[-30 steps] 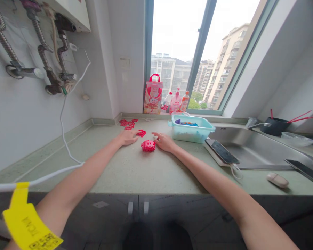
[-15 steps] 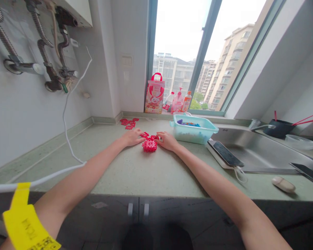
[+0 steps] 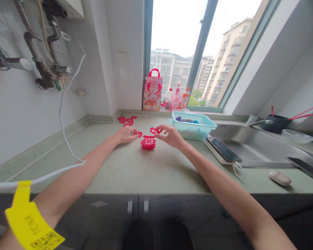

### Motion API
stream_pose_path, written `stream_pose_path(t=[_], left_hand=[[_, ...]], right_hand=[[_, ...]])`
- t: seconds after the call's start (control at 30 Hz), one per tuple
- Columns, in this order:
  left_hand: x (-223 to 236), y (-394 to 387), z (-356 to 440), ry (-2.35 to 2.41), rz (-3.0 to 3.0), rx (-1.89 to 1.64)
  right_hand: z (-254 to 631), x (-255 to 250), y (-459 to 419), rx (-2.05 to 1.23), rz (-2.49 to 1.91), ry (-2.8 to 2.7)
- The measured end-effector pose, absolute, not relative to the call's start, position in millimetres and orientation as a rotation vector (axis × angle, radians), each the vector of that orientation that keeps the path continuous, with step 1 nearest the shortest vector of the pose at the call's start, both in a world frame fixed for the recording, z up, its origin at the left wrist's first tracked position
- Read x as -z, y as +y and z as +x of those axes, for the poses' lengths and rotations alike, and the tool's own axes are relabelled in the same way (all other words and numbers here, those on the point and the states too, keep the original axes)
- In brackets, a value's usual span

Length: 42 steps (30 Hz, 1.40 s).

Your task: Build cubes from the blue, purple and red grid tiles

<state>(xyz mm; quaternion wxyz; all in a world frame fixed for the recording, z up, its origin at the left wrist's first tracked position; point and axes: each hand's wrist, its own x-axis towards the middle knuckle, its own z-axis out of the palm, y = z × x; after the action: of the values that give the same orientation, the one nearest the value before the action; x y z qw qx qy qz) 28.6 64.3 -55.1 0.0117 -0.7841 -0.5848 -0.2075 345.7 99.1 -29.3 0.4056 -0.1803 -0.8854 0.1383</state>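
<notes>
On the pale green countertop (image 3: 146,173) sits a red block built of interlocking plastic pieces (image 3: 148,142). Just behind it to the right, my right hand (image 3: 169,134) pinches a flat red interlocking piece (image 3: 154,131), held slightly above the counter. My left hand (image 3: 126,134) rests on the counter left of the block, its fingertips closed on another red piece (image 3: 139,134). Several loose red pieces (image 3: 127,120) lie in a cluster near the wall, beyond my left hand.
A light teal plastic basket (image 3: 195,133) with blue and purple pieces stands right of my hands. Beyond it are a phone on a white box (image 3: 221,147), a steel sink (image 3: 253,146) and a beige mouse-like object (image 3: 280,177). A white cable (image 3: 67,142) crosses my left forearm.
My hands have moved apart, each with a red piece. The right one has lifted its piece off the area behind the block. The camera view has shifted slightly.
</notes>
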Motion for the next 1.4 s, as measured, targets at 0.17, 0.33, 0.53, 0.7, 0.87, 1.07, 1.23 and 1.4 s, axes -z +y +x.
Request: stream_pose_path(t=[0.17,0.33,0.53,0.7,0.87,1.07,1.23,1.4], left_hand=[[44,56,32,-1.865,-2.317,0.861],[23,37,50,-1.504,-2.414,1.196],[15,22,83,-1.157,-2.630,1.156],[15,17,98,-1.071,-2.678,1.058],[17,18,93,-1.101,-2.675,0.910],[22,22,86,-1.129,-2.749,0.793],[21,25,77,-1.253,-2.696,0.942],[34,39,54,-1.561,-2.492,1.017]], right_hand=[[336,29,81,-0.232,-0.261,-2.372],[338,32,91,-0.306,-0.284,-2.395],[342,59,123,-0.294,-0.615,-2.419],[336,71,133,-0.065,-0.701,-2.630],[340,65,137,-0.077,-0.763,-2.560],[352,52,130,-0.147,-0.852,-2.485],[348,30,95,-0.226,-0.536,-2.423],[329,28,66,-0.152,-0.410,-2.669]])
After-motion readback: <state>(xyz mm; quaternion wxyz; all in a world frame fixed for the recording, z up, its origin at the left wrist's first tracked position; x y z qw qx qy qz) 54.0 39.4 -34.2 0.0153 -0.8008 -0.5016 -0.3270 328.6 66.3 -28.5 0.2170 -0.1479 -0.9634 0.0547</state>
